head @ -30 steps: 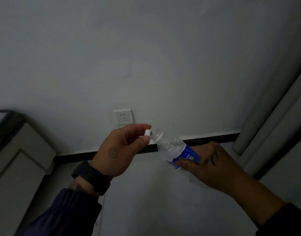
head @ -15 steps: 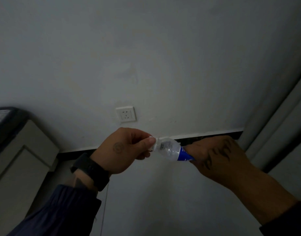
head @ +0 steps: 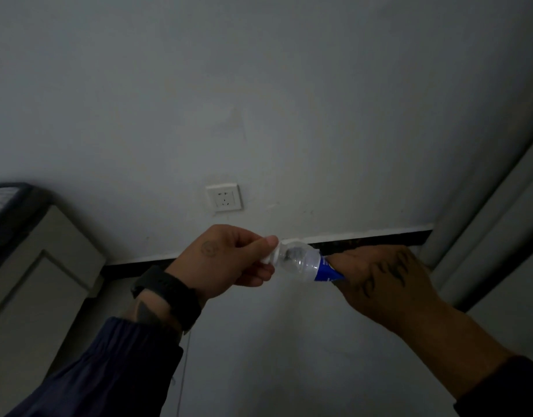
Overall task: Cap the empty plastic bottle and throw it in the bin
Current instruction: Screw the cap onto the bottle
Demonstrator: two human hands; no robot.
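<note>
Right hand (head: 382, 275) wraps the blue-labelled end of the plastic bottle (head: 304, 263), held sideways in mid-air before the wall; left hand (head: 226, 260) pinches the white cap (head: 272, 254) at its neck. Thin, clear and empty, the bottle could buckle under a hard squeeze, tilting the cap so the threads cross or the cap slips free. No bin shows.

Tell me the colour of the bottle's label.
Blue with white print, on the bottle in the head view.
</note>
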